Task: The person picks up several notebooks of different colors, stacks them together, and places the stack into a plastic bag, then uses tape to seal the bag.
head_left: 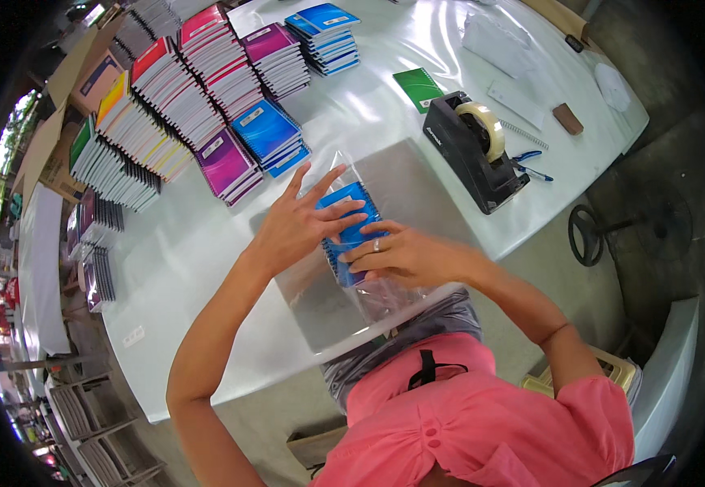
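A blue spiral notebook [352, 235] lies in front of me inside a clear plastic bag [385, 300], whose loose end spreads toward the table's near edge. My left hand [308, 215] rests on the notebook's upper left part with its fingers spread. From the right, my right hand [401, 256] lies across the lower part, fingers stretched over the cover and bag; a ring shows on one finger. Under the notebook is a grey translucent sheet [425, 195] on the white table.
Stacked spiral notebooks [218, 61] in several colours stand at the far left. To the right are a black tape dispenser [474, 154], a green notebook [417, 88], blue pens [531, 166] and a brown block [567, 119]. Clear plastic [497, 45] lies at the back right.
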Demonstrator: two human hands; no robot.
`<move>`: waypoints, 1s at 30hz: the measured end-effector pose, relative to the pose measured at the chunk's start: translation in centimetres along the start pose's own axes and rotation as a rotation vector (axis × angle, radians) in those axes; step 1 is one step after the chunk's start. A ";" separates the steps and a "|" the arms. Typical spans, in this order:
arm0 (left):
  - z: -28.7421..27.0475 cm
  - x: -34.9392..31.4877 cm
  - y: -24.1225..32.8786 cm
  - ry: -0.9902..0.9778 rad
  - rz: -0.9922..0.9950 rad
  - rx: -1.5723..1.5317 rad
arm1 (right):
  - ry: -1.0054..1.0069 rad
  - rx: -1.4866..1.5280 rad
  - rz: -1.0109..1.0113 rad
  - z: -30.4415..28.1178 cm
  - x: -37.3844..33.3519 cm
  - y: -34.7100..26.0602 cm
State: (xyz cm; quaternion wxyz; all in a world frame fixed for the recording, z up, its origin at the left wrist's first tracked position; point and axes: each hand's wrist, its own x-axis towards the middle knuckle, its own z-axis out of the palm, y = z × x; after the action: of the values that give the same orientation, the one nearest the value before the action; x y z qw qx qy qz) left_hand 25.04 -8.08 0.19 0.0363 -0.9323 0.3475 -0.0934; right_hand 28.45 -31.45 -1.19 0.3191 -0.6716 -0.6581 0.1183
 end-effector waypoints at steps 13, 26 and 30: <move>0.8 0.5 0.4 0.133 -0.085 -0.054 | 0.013 -0.211 0.078 -2.0 -1.3 1.1; 1.1 4.5 -0.7 -0.114 -0.410 -0.443 | 0.111 -0.251 0.107 -2.3 -3.8 0.5; 1.2 5.7 -0.6 -0.266 -0.503 -0.422 | 0.758 0.156 0.475 -9.9 -10.2 4.2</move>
State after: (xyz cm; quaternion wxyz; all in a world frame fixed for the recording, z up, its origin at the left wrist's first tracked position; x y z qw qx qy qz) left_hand 29.83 -11.37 -0.06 -0.1361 -0.9797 0.1110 0.0967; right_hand 36.48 -43.62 1.32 0.5512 -0.7739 -0.3115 -0.0170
